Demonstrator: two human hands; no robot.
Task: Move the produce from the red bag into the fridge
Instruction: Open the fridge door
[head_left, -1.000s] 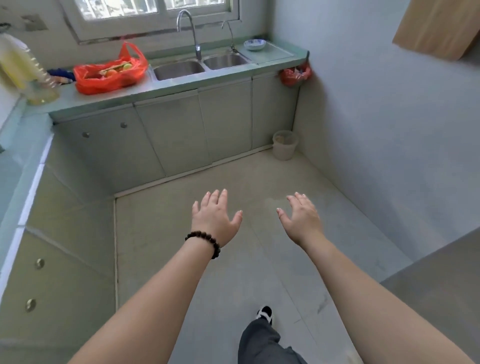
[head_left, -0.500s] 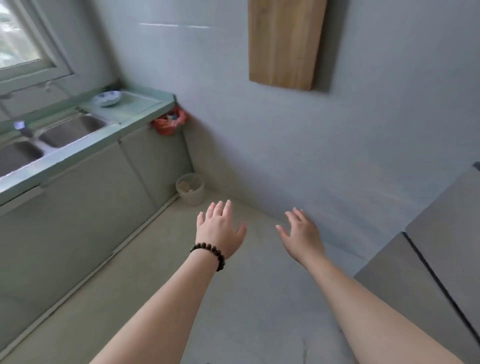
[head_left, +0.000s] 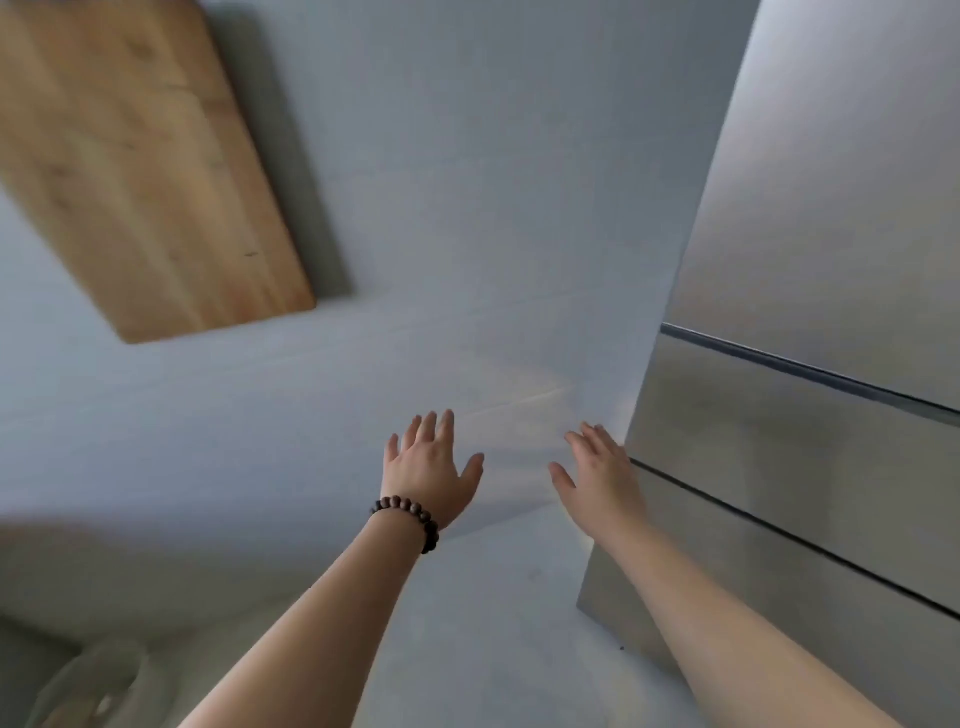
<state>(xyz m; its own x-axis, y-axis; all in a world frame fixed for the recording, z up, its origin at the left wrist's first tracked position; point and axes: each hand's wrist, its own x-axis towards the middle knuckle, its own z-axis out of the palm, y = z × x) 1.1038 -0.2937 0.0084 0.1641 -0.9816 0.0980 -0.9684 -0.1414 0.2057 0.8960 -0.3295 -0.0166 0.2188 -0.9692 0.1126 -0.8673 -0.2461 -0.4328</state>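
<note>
My left hand (head_left: 428, 467): raised in front of me, fingers straight and spread, holding nothing; a dark bead bracelet (head_left: 408, 517) sits on the wrist.
My right hand (head_left: 597, 470): also raised, fingers straight and loosely apart, empty; it is just beside the near edge of the fridge, and I cannot tell whether the fingertips touch it.
Hands together: held apart from each other, neither one carrying anything.
Fridge (head_left: 810, 415): a tall steel-grey unit on my right, doors closed, with dark seams running across the front between its sections.
Red bag and produce: not in this view, so from here I cannot say where they lie; neither hand has any of it.
Wall (head_left: 467, 208): plain pale grey, straight ahead, with a wooden board (head_left: 140, 171) hanging on it up to the left.
Sharpness: the lower left corner is smeared and I can't make out what is there.
Step in hand: as I judge it, I am facing the fridge with empty hands, getting ready to open it before any produce goes in.
Next move calls for: finding a door edge or a seam to hook my right fingers into, then pulling the door wide enough to leave it standing open.
Risk: no handle shows, so I may have to feel for the grip.
</note>
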